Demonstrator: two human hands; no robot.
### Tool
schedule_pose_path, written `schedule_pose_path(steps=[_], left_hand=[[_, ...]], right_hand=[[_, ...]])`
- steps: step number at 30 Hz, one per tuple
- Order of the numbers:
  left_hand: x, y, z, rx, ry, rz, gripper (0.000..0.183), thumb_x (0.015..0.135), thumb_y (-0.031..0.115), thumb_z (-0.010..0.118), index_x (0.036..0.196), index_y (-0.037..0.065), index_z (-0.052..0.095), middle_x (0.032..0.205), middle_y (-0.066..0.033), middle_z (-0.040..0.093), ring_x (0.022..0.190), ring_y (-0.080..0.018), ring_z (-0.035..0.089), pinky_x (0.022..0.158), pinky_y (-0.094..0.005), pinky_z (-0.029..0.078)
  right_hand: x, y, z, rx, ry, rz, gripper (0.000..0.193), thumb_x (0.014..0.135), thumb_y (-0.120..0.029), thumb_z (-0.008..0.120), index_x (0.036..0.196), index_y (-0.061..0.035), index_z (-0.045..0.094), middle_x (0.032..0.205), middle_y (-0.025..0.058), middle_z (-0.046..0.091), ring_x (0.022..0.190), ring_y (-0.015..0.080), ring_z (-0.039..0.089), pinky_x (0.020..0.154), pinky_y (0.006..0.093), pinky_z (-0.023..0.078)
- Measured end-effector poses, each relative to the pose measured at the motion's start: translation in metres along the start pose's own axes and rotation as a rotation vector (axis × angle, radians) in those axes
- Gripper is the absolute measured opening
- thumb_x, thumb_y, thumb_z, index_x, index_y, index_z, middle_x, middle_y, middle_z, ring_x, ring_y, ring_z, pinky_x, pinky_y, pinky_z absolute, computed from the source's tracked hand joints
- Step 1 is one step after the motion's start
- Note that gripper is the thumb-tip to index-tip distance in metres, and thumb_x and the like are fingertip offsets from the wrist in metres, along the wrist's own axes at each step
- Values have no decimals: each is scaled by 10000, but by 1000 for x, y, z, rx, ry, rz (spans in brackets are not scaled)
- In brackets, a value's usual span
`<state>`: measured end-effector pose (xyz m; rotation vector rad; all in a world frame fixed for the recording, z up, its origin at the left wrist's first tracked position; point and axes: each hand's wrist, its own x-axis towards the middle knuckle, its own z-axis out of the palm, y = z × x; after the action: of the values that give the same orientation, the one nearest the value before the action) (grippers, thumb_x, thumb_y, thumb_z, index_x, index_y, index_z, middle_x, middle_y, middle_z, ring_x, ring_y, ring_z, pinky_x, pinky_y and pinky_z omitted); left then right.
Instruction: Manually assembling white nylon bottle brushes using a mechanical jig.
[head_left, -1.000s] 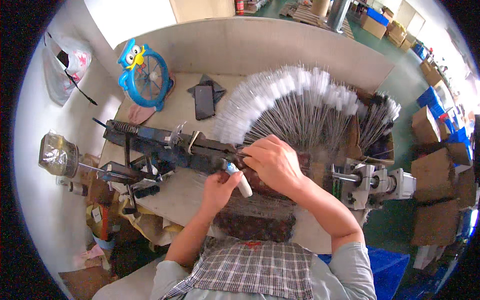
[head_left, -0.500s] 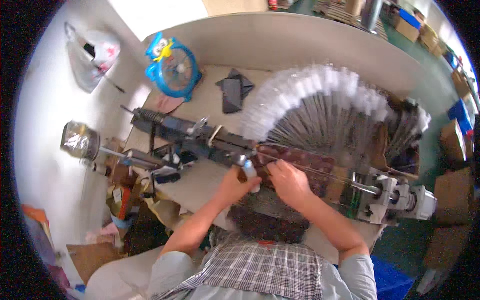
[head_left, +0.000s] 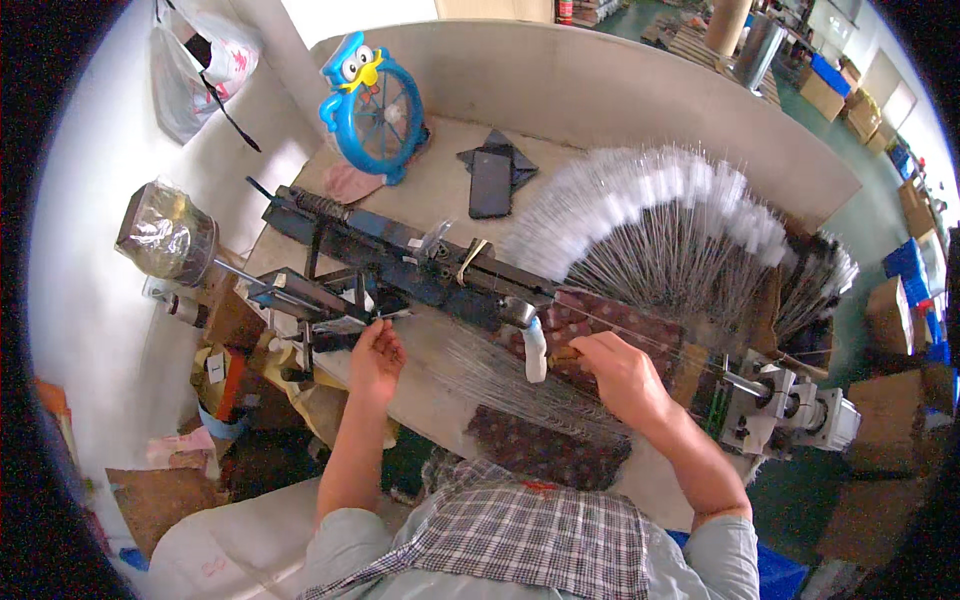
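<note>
My left hand (head_left: 378, 362) is raised at the near edge of a small black metal stand (head_left: 310, 298), thumb and fingertips drawn together; what they hold, if anything, is too small to make out. My right hand (head_left: 625, 378) pinches at a small yellowish-brown thing whose kind I cannot tell. Just left of it, a white lever handle (head_left: 535, 352) hangs from the end of a long black machine bar (head_left: 400, 255), touched by neither hand. Under and between my hands, many thin metal wires (head_left: 500, 375) lie across the bench and a dark patterned cloth (head_left: 585, 318).
White-tipped wire brushes (head_left: 660, 190) fan out at the far right. A motor unit (head_left: 790, 410) with a shaft stands at the right edge. Behind the bar are a blue cartoon fan (head_left: 375, 110) and a black phone (head_left: 490, 184). A curved partition (head_left: 600, 75) rims the bench.
My left hand has let go of the white handle and moved left to the small black stand. My right hand has shifted slightly right, away from the handle.
</note>
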<state>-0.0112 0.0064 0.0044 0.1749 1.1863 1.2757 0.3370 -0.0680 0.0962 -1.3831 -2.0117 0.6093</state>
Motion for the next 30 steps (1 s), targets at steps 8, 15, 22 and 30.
schedule_pose_path(steps=[8, 15, 22, 30], left_hand=[[-49, -55, 46, 703, -483, 661, 200, 860, 205, 588, 892, 8, 606, 689, -17, 549, 614, -104, 515, 566, -261, 434], [-115, -124, 177, 414, -715, 73, 194, 893, 195, 571, 944, 18, 629, 797, -35, 624, 644, -83, 536, 608, -222, 444], [-110, -146, 186, 472, -741, 74, 182, 890, 181, 572, 948, 14, 619, 839, -56, 636, 686, -97, 570, 618, -232, 464], [-106, -121, 178, 334, -461, 185, 168, 902, 190, 559, 916, 32, 617, 779, -17, 594, 583, -52, 469, 551, -199, 394]], right_hand=[[2, -3, -45, -263, 320, -32, 202, 720, -49, 647, 922, -50, 644, 804, 76, 645, 774, 265, 597, 694, 371, 466], [-17, 18, -61, 10, 284, 183, 187, 776, -97, 631, 946, -20, 642, 842, 137, 642, 791, 298, 599, 722, 360, 477], [-31, 26, -74, 354, 155, 374, 196, 755, -81, 644, 940, -16, 657, 812, 120, 633, 741, 258, 596, 675, 313, 473], [-1, 14, -61, -256, 331, -53, 145, 729, -151, 668, 846, -66, 659, 733, 52, 598, 712, 241, 560, 665, 352, 468]])
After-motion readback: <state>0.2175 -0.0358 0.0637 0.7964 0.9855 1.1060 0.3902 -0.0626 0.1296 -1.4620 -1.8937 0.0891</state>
